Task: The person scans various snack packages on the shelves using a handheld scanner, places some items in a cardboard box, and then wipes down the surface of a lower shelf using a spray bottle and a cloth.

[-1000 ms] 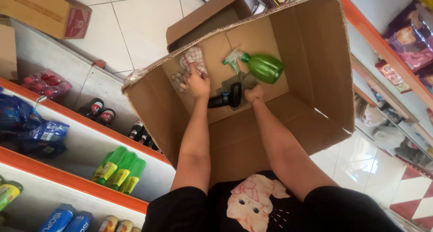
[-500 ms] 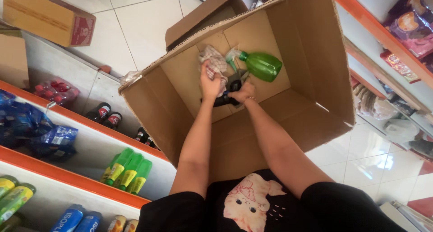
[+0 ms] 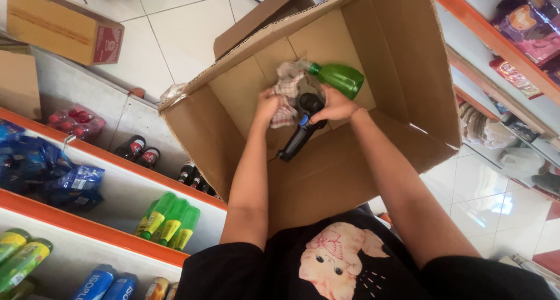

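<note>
One cardboard box (image 3: 408, 72), left hand (image 3: 267, 104) gripping one checked cloth (image 3: 287, 90), right hand (image 3: 333, 106) gripping one black tool (image 3: 298, 135), one green bottle (image 3: 341, 78)

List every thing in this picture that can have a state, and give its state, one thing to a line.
Cardboard box: open, flaps up.
Green spray bottle: lying on its side in the box.
Checked cloth: crumpled, gripped by the left hand.
Black tool: tilted, gripped by the right hand.
Brown box on floor: closed.
</note>
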